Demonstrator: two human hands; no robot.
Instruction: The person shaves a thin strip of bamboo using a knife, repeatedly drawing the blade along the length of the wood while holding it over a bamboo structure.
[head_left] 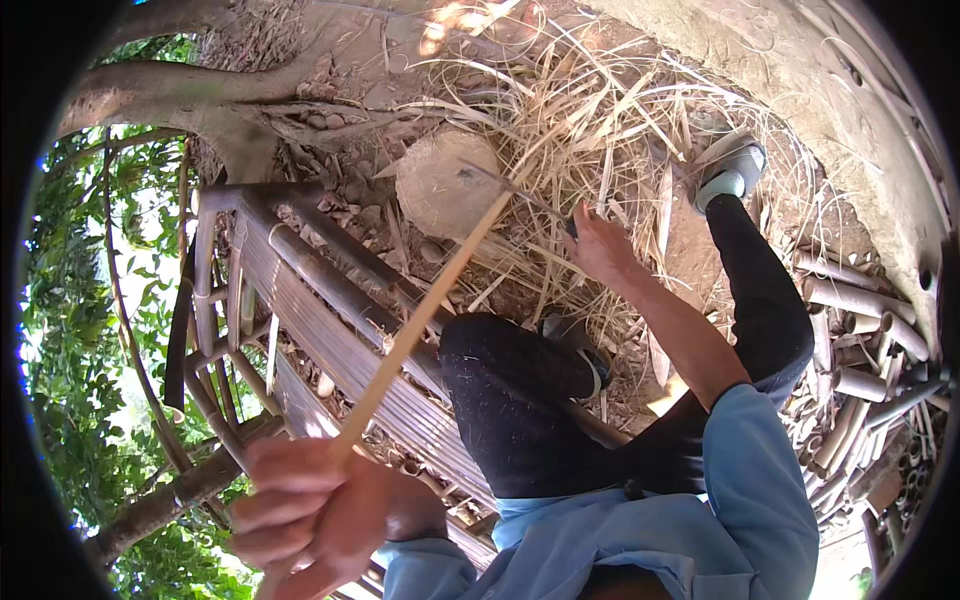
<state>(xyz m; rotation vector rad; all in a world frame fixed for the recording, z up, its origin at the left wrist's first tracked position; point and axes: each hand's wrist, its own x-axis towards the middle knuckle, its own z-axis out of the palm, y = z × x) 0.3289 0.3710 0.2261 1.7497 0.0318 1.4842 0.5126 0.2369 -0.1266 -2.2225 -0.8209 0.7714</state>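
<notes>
My left hand point(310, 515), raised close at the lower left, is closed around a long, narrow bamboo strip point(415, 325). The strip runs slanting away up to the middle of the view. At its far end it meets the thin blade of a knife point(535, 202). Farther off, my right hand point(605, 248) grips the knife by its dark handle, the blade pointing left. Below the blade tip is a round, pale block point(445, 190) on the ground; whether it is wood or stone I cannot tell.
Pale shavings point(600, 125) lie heaped around my feet. A slatted bamboo bench point(330, 320) stands to the left, by a tree trunk point(180, 95). Cut bamboo pieces point(860, 320) are piled at the right, below an earthen wall point(850, 130).
</notes>
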